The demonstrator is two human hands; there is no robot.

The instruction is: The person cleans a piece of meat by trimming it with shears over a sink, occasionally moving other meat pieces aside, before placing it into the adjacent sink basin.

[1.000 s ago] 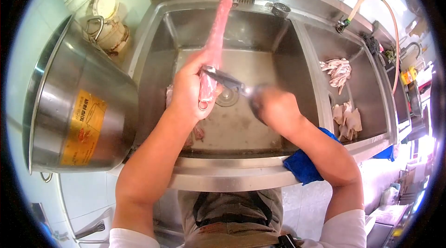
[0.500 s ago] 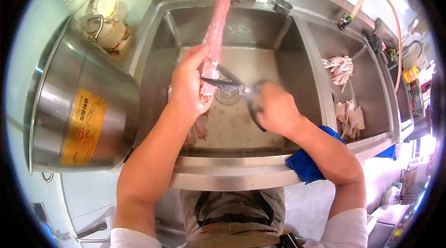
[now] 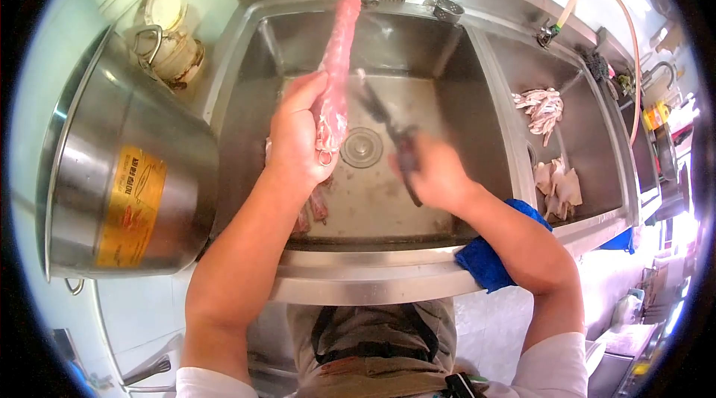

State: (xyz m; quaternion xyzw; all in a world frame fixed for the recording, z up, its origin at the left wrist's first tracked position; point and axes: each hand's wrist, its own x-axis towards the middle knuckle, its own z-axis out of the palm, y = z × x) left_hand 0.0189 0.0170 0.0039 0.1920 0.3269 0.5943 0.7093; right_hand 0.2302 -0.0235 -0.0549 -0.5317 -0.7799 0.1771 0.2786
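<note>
My left hand (image 3: 297, 126) is wrapped round a long, tapering piece of raw pink meat (image 3: 340, 48), which slants up over the sink; its near end, with a small ring-like tip, pokes out below the fingers. In my right hand (image 3: 440, 173) is a pair of dark-bladed scissors (image 3: 380, 111), blurred by motion, its blades pointing away and apart from the meat. A small pale bit shows at the blade tips. More raw meat pieces (image 3: 319, 206) lie on the bottom of the steel sink (image 3: 470, 130), partly hidden behind my left forearm.
A large steel pot (image 3: 171, 182) with a yellow label stands at the left. In the right-hand basin (image 3: 514, 66) lie a bundle of pale strips (image 3: 543, 107) and several flat pale pieces (image 3: 558, 188). A blue cloth (image 3: 486, 262) hangs over the front edge, under my right arm.
The scissors have come off the meat, their blades swinging up and nearly together. My left hand still grips the meat in almost the same place. The camera view has shifted slightly.
</note>
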